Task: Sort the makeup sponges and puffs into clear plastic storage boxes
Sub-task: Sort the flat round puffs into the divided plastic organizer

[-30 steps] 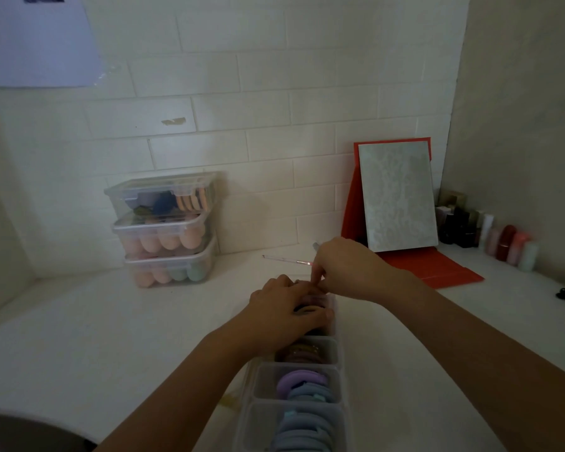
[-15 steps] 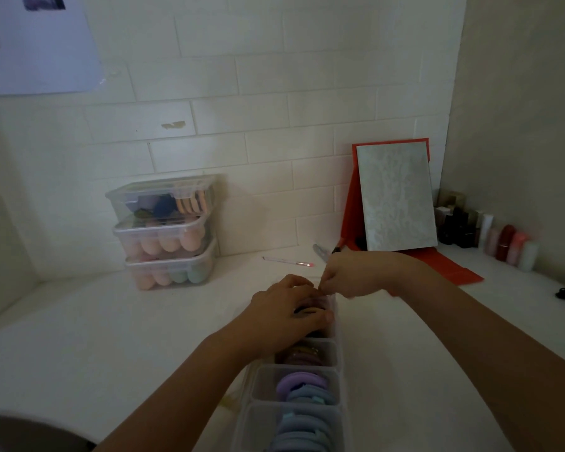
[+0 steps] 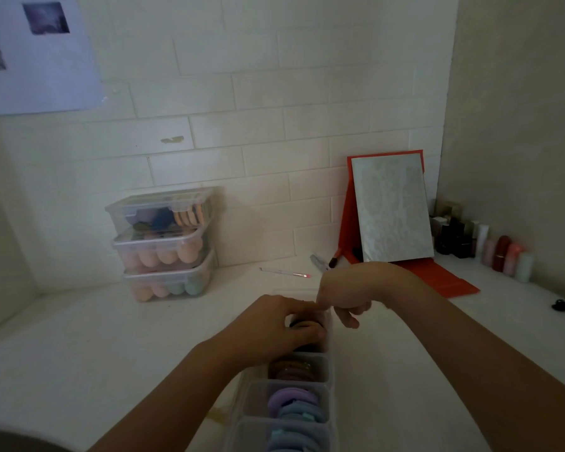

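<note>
- The divided clear box (image 3: 247, 399) runs away from the person. Its nearest cells hold blue puffs (image 3: 291, 440), then lilac puffs (image 3: 289, 398), then brown puffs (image 3: 291, 368), stood on edge so that each cell takes a full row of one colour.
- The left hand (image 3: 271, 327) reaches into the farthest cell. Its fingers and thumb curl round a dark puff (image 3: 302, 324), probably to squeeze the row tight and seat it.
- The right hand (image 3: 348, 291) hovers at the far right corner of that cell, fingers curled, one finger (image 3: 351, 321) hanging down past the wall. I cannot tell whether it pinches anything.
- Compared with half a second ago, the right hand has rolled its knuckles up and let that finger drop. The left hand has stayed in the same cell.
- Farther off, a slim brush (image 3: 286, 273) lies on the counter.
- At the wall, a stack of lidded clear boxes (image 3: 163, 207) already holds egg-shaped sponges (image 3: 167, 256), unmoved. A mirror (image 3: 392, 210) leans to the right of it.
</note>
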{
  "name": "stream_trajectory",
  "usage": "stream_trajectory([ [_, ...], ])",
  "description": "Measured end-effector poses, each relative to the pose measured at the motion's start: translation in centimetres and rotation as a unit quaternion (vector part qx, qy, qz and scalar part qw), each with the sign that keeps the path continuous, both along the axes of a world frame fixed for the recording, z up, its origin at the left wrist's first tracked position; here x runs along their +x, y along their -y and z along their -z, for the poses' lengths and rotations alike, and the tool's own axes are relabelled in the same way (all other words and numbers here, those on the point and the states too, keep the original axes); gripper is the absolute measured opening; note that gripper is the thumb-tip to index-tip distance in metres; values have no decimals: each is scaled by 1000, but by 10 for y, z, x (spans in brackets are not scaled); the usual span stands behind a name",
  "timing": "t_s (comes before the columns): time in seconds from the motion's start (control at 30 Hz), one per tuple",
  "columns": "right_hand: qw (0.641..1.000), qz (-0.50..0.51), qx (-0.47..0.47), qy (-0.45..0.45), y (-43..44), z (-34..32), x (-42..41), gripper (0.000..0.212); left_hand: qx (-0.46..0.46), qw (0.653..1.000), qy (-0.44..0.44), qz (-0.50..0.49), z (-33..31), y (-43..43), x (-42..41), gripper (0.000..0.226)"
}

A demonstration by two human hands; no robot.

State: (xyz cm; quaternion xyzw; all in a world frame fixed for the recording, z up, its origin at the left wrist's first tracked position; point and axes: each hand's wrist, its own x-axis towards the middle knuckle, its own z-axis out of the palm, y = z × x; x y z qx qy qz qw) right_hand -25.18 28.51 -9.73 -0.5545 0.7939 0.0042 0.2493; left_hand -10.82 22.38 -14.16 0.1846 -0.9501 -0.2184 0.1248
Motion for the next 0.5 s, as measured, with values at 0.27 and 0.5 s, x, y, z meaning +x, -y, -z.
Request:
stream_trajectory([
  [0.27, 991, 22, -126, -37, -13, -16, -21, 40, 1, 993, 112, -29, -16, 8, -13, 48],
  [0.5, 998, 10, -13, 61, 1, 8, -28, 72, 214, 973, 89, -11, -15, 14, -19, 38],
])
